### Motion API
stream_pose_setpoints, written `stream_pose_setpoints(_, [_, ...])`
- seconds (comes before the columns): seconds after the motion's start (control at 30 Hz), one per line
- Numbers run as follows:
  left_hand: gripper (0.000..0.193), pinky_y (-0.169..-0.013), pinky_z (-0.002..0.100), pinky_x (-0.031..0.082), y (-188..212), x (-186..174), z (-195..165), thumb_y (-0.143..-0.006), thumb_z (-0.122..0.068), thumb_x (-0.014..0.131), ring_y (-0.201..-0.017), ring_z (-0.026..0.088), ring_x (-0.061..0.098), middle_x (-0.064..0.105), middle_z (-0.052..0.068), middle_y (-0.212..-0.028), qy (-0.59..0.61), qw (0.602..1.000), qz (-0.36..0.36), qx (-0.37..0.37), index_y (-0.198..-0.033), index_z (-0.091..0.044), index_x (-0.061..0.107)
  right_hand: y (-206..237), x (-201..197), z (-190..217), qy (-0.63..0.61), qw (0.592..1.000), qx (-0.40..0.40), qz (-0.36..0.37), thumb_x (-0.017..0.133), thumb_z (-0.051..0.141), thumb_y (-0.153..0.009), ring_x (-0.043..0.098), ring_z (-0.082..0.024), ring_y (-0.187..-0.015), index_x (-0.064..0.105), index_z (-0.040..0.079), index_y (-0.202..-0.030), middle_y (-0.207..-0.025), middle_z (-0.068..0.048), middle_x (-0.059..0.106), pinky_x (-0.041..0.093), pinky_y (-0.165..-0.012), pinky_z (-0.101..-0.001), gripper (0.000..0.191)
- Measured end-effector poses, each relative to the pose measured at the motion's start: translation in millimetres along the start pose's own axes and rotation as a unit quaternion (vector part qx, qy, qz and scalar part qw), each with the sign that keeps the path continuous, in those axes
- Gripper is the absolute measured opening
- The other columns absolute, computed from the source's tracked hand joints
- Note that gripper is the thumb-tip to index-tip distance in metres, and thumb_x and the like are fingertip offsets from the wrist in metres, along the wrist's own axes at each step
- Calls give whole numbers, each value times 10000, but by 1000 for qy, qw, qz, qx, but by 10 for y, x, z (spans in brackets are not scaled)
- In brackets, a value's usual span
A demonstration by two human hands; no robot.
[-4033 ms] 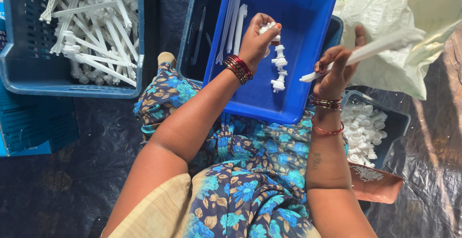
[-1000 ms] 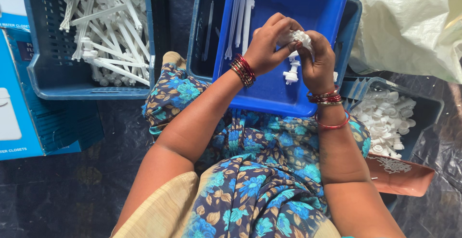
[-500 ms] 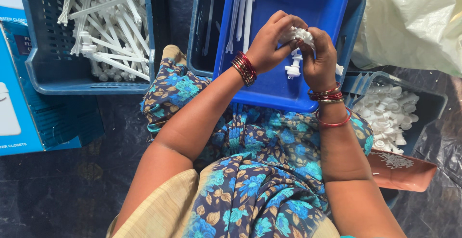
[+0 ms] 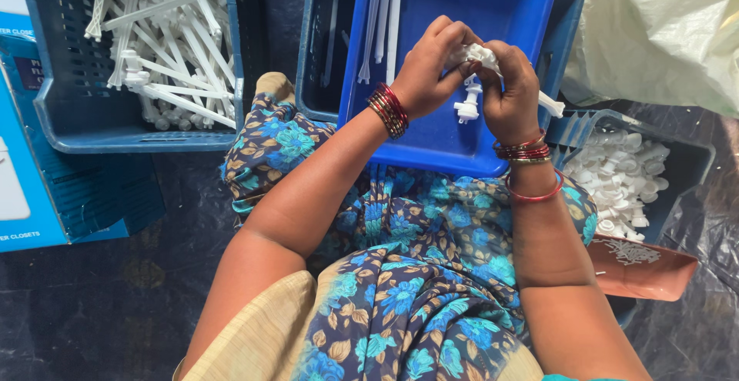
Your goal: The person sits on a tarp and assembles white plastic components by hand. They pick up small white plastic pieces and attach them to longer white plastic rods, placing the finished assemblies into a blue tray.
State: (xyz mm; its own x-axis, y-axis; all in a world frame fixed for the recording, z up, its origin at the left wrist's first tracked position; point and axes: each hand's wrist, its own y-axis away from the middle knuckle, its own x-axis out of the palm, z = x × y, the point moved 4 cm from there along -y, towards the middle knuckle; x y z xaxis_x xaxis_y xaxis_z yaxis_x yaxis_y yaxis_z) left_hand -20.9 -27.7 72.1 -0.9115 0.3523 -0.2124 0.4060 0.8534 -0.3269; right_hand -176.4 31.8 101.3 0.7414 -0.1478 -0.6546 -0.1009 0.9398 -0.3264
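Hands meet over blue tray (image 4: 462, 146): left hand (image 4: 427, 69) and right hand (image 4: 512, 92) both clamp small white plastic fitting (image 4: 471, 81), seemingly half-assembled. Risk: slip drops piece among loose tubes (image 4: 381, 19); skewed push jams joint.

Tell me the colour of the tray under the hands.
Bright blue tray, clearest in the head view.

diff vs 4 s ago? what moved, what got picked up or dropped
The right hand, which held a long white rod out to the side, came in to meet the left hand over the blue tray. Both now grip one white plastic part between them. The left hand left the row of small parts. Crates and lap stayed put.
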Motion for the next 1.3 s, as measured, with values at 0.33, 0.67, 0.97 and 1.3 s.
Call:
stream_pose_setpoints(0.33, [262, -844, 358, 563, 7, 15, 4, -906, -119, 749, -970, 263, 668, 564, 65, -1049, 0, 1000, 0, -28, -1128, -103, 610, 15, 27, -75, -10, 1000, 9, 6, 628, -116, -977, 666, -294, -973, 594, 39, -1282, -1080, -133, 664, 528, -844, -384, 344])
stream_pose_setpoints(0.67, [301, -787, 395, 534, 37, 7, 36, -853, -113, 756, -988, 294, 665, 581, 67, -1049, -64, 997, 6, -46, -1113, -111, 605, -15, 56, -30, -5, 1000, 7, 16, 636, -115, -959, 676, -332, -988, 600, 41, -1251, -1092, -149, 678, 529, -851, -407, 334])
stream_pose_setpoints(0.97, [302, -762, 406, 515, 62, 28, 44, -881, -164, 765, -998, 296, 659, 583, 67, -1057, -77, 995, 27, -56, -1119, -112, 586, -92, -43, 92, 39, 998, -11, 56, 673, -80, -934, 649, -345, -894, 629, 52, -1216, -979, -140, 655, 488, -779, -437, 314])
stream_pose_setpoints(1.3, [285, -766, 435, 501, 66, 49, 26, -932, -274, 717, -989, 303, 653, 592, 71, -1046, -96, 994, 27, -47, -1146, -125, 604, -116, -109, 17, 75, 993, -27, 84, 699, -27, -913, 642, -370, -894, 641, 47, -1198, -958, -141, 661, 483, -789, -467, 300])
